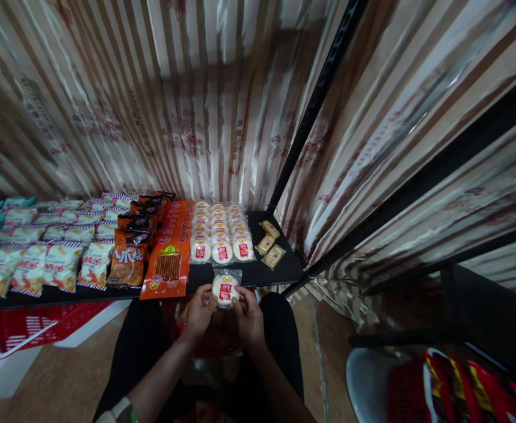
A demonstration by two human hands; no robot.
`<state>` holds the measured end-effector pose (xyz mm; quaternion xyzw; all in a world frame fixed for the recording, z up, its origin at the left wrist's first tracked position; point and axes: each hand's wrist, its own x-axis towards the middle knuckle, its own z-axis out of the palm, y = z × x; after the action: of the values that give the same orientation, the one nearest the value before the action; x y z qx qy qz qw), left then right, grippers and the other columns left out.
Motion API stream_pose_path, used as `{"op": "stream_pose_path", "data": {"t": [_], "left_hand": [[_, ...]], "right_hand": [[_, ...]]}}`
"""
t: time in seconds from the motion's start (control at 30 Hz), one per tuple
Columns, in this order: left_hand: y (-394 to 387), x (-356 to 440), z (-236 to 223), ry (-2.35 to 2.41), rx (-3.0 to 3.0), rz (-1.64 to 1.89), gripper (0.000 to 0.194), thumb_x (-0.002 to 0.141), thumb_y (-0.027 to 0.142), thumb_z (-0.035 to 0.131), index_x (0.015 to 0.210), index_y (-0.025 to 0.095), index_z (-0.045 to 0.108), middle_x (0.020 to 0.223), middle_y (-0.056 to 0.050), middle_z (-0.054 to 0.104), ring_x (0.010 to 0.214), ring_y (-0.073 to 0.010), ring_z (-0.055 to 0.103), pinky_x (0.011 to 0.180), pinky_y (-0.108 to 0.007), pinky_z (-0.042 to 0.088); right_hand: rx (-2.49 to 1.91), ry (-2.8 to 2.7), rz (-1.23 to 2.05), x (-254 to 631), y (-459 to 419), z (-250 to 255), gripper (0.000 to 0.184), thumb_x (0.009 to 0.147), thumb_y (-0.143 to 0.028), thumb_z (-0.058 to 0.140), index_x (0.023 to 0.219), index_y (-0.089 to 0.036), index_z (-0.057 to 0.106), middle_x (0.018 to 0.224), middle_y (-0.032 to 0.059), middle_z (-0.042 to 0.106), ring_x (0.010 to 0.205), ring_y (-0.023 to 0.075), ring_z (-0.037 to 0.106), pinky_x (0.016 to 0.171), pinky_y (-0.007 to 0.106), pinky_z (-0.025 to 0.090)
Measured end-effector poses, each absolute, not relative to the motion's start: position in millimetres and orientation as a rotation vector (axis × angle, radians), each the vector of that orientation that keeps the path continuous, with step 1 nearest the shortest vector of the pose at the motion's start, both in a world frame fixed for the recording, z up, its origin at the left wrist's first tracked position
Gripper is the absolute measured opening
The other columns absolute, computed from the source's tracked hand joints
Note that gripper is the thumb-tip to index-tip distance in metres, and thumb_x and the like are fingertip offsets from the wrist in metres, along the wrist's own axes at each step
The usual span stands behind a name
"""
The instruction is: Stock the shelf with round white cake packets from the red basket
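Observation:
Between my two hands is a round white packaged cake (pixel 225 290) in a clear wrapper with a red label. My left hand (pixel 199 311) pinches its left edge, and my right hand (pixel 249 314) pinches the right edge. It is held just in front of the black shelf (pixel 258 275), over my lap. Beyond it, rows of the same round packaged cakes (pixel 221 251) lie on the shelf, overlapping one another. To their left are flat orange snack packets (pixel 168 264). Several small yellowish packets (pixel 273 257) lie to their right.
Black-and-orange snack bags (pixel 128 261) and white snack bags (pixel 63 264) fill the shelf's left side. Pleated curtains (pixel 222 117) hang behind, with a black metal post (pixel 313 117) at right. Red baskets (pixel 29 326) stand below left; red packages (pixel 455 382) sit at lower right.

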<state>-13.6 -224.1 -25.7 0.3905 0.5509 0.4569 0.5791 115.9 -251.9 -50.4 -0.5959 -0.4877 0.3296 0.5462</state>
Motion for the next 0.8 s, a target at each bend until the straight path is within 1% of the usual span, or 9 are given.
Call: {"op": "stream_pose_path", "data": {"t": [0.07,0.13,0.23,0.33,0.43,0.5,0.63,0.8], "left_hand": [[-222,-12,-24,1.265,0.908,1.058,0.047,0.058,0.039,0.066,0.097,0.015,0.053,0.082,-0.006,0.065,0.067,-0.0134,0.060,0.057,-0.023,0.047],[-220,-10,-22,1.252,0.937,1.048,0.045,0.061,0.035,0.064,0.098,0.014,0.052,0.089,-0.008,0.065,0.072,-0.0142,0.061,0.059,-0.023,0.047],[-214,-8,-20,1.274,1.024,1.044,0.038,0.065,0.030,0.060,0.099,0.015,0.053,0.096,-0.009,0.063,0.073,-0.0141,0.060,0.061,-0.025,0.048],[-206,-6,-19,1.341,1.125,1.032,0.032,0.068,0.024,0.056,0.099,0.015,0.055,0.098,-0.008,0.062,0.070,-0.0118,0.059,0.060,-0.024,0.048],[-197,-5,-19,1.447,1.201,1.024,0.031,0.069,0.019,0.054,0.099,0.016,0.057,0.095,-0.007,0.061,0.067,-0.0098,0.057,0.059,-0.021,0.047],[-192,-5,-21,1.493,1.237,1.019,0.031,0.069,0.019,0.053,0.100,0.017,0.058,0.090,-0.005,0.061,0.066,-0.0094,0.056,0.059,-0.021,0.046],[-184,-6,-24,1.537,1.287,0.982,0.031,0.071,0.021,0.053,0.101,0.018,0.058,0.081,-0.001,0.058,0.063,-0.0087,0.056,0.058,-0.020,0.045],[-177,-5,-29,1.556,1.305,0.972,0.032,0.072,0.019,0.051,0.103,0.017,0.058,0.076,0.000,0.057,0.061,-0.0083,0.055,0.058,-0.019,0.044]], "right_hand": [[-1.413,-1.157,0.777,118,-247,-47,0.025,0.080,-0.026,0.049,0.103,-0.019,0.056,0.101,0.0080,0.063,0.078,0.0158,0.064,0.070,0.028,0.054],[-1.421,-1.160,0.741,120,-242,-42,0.024,0.079,-0.025,0.049,0.101,-0.019,0.057,0.101,0.0080,0.062,0.076,0.0155,0.063,0.068,0.028,0.053],[-1.457,-1.190,0.669,123,-231,-34,0.024,0.078,-0.024,0.049,0.100,-0.019,0.058,0.102,0.0080,0.061,0.080,0.0161,0.062,0.070,0.028,0.052],[-1.506,-1.272,0.584,127,-219,-28,0.027,0.076,-0.022,0.050,0.101,-0.019,0.058,0.102,0.0075,0.061,0.089,0.0179,0.060,0.077,0.030,0.049],[-1.572,-1.353,0.498,130,-208,-24,0.029,0.075,-0.021,0.050,0.102,-0.019,0.059,0.103,0.0074,0.062,0.095,0.0200,0.056,0.084,0.034,0.046],[-1.608,-1.392,0.451,131,-202,-22,0.030,0.075,-0.021,0.050,0.103,-0.019,0.059,0.103,0.0071,0.062,0.096,0.0208,0.054,0.085,0.035,0.045],[-1.631,-1.445,0.383,129,-192,-21,0.030,0.075,-0.019,0.049,0.104,-0.020,0.059,0.103,0.0064,0.063,0.097,0.0211,0.051,0.087,0.035,0.043],[-1.658,-1.451,0.338,125,-184,-28,0.031,0.076,-0.018,0.048,0.106,-0.019,0.059,0.101,0.0071,0.062,0.097,0.0216,0.049,0.086,0.035,0.042]]}}
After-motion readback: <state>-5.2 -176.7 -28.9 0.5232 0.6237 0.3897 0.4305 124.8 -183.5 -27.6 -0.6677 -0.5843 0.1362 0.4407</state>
